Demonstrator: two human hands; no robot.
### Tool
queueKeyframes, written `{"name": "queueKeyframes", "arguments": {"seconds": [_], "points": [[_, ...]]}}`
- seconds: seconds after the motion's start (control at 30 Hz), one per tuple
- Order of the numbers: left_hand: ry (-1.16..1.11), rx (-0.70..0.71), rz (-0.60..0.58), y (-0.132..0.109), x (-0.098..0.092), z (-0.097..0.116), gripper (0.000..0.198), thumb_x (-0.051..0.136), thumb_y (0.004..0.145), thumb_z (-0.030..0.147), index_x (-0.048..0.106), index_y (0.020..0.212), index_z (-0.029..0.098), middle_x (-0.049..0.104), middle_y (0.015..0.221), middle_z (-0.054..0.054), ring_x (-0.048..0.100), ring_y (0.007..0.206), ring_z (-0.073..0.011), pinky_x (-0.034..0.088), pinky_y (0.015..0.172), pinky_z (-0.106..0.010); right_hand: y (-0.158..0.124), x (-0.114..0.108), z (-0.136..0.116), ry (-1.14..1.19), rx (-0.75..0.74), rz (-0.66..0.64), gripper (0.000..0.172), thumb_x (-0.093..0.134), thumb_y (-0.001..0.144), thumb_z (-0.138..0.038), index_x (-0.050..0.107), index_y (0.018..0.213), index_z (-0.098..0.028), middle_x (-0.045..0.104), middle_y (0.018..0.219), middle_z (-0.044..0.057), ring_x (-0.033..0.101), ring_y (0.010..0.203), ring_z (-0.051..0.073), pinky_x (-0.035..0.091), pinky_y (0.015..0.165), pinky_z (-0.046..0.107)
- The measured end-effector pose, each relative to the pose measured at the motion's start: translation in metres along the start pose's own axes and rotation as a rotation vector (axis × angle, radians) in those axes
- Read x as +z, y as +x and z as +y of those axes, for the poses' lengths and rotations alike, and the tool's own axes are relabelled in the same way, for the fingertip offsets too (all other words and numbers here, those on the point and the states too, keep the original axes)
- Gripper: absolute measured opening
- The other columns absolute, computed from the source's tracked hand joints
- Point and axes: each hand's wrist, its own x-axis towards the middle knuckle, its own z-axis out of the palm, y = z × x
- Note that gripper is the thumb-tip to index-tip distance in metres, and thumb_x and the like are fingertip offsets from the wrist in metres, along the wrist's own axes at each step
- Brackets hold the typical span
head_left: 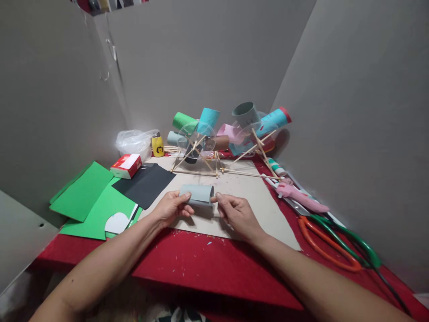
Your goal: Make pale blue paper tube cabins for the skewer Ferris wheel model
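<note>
1. Head view: a grey paper tube [196, 193] is held in the air over the near part of a pale cardboard sheet [268, 208], which lies on a red table [194, 264].
2. The left hand [172, 208] grips the tube's left end, thumb pressed on top and fingers curled beneath. Too hard a squeeze there could crease the paper or flatten the round shape.
3. The right hand [236, 214] is at the tube's open right end, thumb and forefinger close to the rim, the other fingers curled in. I cannot tell whether they pinch the paper. A push from that fingertip could bend the rim.
4. A long edge shows along the tube's near side; whether it is glued is unclear. If it is loose, easing the left thumb could let the roll spring open or sit crooked.
5. Beyond the hands stands a stick stand [195, 146] that looks light; a forward bump could tip it.
6. Scissors [303, 220] lie near the right forearm, where a sideways sweep might knock them.
</note>
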Motion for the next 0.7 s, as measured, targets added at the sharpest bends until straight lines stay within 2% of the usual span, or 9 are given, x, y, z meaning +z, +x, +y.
{"name": "queueKeyframes", "arguments": {"seconds": [0.1,0.2,0.43,0.7], "points": [[-0.029,0.003,0.030,0.000,-0.002,0.004,0.021,0.073,0.078,0.026,0.062,0.084,0.008,0.063,0.054,-0.004,0.060,0.045,-0.0097,0.048,0.042,-0.014,0.000,-0.003,-0.003,0.037,0.009,0.073,0.052,0.053,0.083,-0.062,0.069,0.075,-0.014,0.045,0.048,-0.004,0.036,0.039,0.008,0.028,0.039,0.022],[-0.043,0.002,0.042,-0.001,-0.002,0.008,0.019,0.072,0.078,0.025,0.062,0.083,0.009,0.062,0.053,-0.003,0.058,0.044,-0.0093,0.048,0.041,-0.015,-0.001,-0.004,-0.004,0.042,0.002,0.096,0.052,0.053,0.083,-0.061,0.071,0.078,-0.013,0.045,0.048,-0.004,0.036,0.040,0.008,0.028,0.039,0.022],[-0.013,-0.036,0.037,-0.003,0.002,0.007,0.021,0.071,0.080,0.028,0.062,0.085,0.009,0.062,0.051,-0.004,0.055,0.040,-0.0083,0.046,0.041,-0.014,-0.003,-0.003,-0.003,-0.026,-0.069,0.098,0.040,0.061,0.080,-0.053,0.072,0.075,-0.014,0.044,0.049,-0.003,0.037,0.046,0.010,0.032,0.043,0.023],[0.006,-0.049,0.023,-0.003,0.008,0.002,0.027,0.076,0.074,0.031,0.062,0.080,0.009,0.062,0.053,-0.003,0.054,0.039,-0.0077,0.045,0.041,-0.015,-0.005,0.000,-0.004,-0.003,-0.037,0.015,0.030,0.060,0.079,-0.043,0.070,0.072,-0.016,0.050,0.052,-0.002,0.039,0.047,0.010,0.032,0.044,0.023]]}}
